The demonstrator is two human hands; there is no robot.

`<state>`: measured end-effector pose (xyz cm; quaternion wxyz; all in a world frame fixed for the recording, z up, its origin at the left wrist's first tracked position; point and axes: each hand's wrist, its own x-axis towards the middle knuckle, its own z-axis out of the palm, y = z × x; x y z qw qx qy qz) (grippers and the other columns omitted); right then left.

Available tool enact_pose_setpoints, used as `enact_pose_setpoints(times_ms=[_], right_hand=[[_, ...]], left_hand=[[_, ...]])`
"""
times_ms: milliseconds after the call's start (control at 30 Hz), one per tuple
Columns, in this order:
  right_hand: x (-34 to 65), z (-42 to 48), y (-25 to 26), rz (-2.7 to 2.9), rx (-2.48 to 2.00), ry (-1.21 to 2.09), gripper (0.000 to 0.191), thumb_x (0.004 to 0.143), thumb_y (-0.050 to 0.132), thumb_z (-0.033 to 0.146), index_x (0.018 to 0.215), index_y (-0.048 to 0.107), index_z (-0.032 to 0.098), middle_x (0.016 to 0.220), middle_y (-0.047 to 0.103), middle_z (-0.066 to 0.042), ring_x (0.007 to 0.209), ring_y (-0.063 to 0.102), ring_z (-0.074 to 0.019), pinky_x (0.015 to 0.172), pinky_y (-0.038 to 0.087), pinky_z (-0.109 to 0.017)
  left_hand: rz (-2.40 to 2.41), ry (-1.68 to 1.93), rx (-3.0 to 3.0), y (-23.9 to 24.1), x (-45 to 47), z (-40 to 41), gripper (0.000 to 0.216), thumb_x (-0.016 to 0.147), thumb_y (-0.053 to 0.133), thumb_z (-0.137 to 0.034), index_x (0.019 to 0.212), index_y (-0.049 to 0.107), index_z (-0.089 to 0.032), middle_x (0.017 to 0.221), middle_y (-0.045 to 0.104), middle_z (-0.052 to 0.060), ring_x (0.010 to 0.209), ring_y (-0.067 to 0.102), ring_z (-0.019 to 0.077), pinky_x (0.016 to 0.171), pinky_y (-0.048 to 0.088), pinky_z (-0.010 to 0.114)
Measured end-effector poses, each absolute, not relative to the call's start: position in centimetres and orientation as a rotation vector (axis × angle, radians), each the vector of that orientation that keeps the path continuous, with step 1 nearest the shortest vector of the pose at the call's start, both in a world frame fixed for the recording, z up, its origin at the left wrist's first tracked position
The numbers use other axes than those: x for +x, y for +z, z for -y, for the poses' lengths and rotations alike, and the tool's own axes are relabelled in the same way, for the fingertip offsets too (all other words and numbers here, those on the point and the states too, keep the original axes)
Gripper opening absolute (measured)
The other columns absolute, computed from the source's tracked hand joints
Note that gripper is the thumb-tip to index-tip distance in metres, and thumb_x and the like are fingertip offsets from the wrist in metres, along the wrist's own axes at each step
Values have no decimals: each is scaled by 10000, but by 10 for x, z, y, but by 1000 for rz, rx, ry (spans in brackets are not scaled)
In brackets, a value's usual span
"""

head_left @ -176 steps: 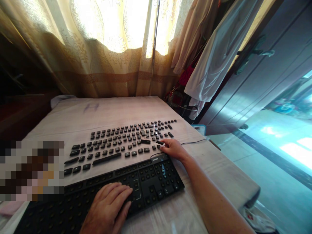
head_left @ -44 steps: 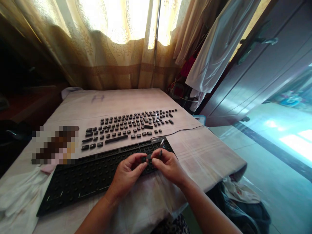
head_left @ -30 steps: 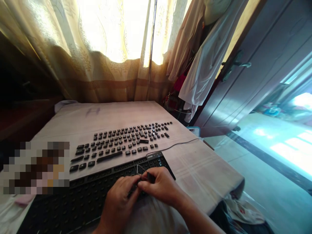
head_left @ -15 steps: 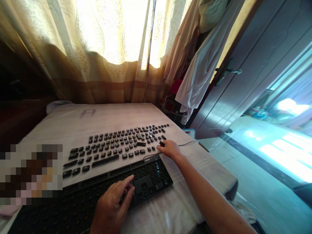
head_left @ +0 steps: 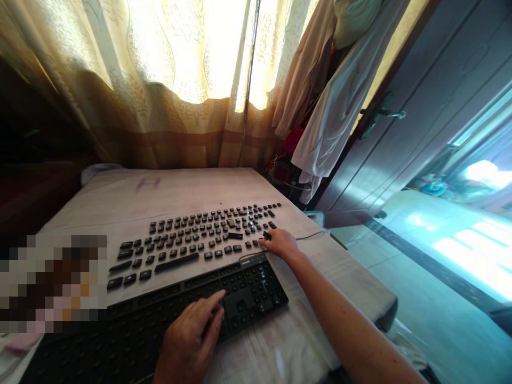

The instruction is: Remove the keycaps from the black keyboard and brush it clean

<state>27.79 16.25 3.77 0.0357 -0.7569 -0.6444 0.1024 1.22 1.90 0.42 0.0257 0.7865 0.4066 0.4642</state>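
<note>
One cloth-covered table (head_left: pixel 168 192) fills the near and middle ground. A patterned curtain (head_left: pixel 168 106) hangs lit behind its far edge. Pale garments (head_left: pixel 332 122) hang to the far right, beside a dark door (head_left: pixel 420 122).

Keyboard frame (head_left: pixel 256 282): black, stripped of its caps, lying along the near edge of the table with its right end angled slightly away. A thin cable (head_left: pixel 312 235) leaves its far right corner and runs right across the cloth.

Loose keycaps (head_left: pixel 192 237): set out in orderly rows on the cloth just beyond the frame, running from left to right. The long space-bar cap (head_left: pixel 176 262) lies in the nearest row, apart from the frame.

Left hand (head_left: pixel 192 338): palm down on the middle of the frame, fingers loosely extended and a little spread, forefinger tip pressing the bare switch bed. It holds nothing.

Right hand (head_left: pixel 282 244): arm stretched out to the right end of the rows, just beyond the frame's far right corner. Thumb and forefinger are drawn together on one small black keycap (head_left: pixel 266 235). Whether that cap rests on the cloth or is lifted clear cannot be determined.

The two hands are well apart, left near, right farther.
</note>
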Motion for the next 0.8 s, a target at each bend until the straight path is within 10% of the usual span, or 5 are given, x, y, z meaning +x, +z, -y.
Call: enact_pose_setpoints(times_ms=[333,600,800], right_hand=[[288,-157,41,1784,-2150,388,308,913,659,428,761,755,179,884,787,-148,920,737,-288,754,509,-319],[308,-115,51,1464,-1786,605,712,1041,167,618,958,691,144,947,754,-117,750,716,-160,556,499,-224],[300,-64,44,1323,-1437,833,666,856,415,819,726,620,200,527,469,34,457,444,-105,431,351,-231]], left_hand=[[-1243,1431,2440,3,11,-18,242,1036,484,-350,1156,668,-247,865,789,-8,716,760,124,653,596,173],[-1243,1322,2486,2,8,-16,232,1010,518,-305,1149,686,-227,873,779,13,750,740,160,704,591,259],[-1254,1227,2571,1,9,-14,228,994,541,-356,1073,725,-247,910,792,29,837,730,216,777,561,355]])
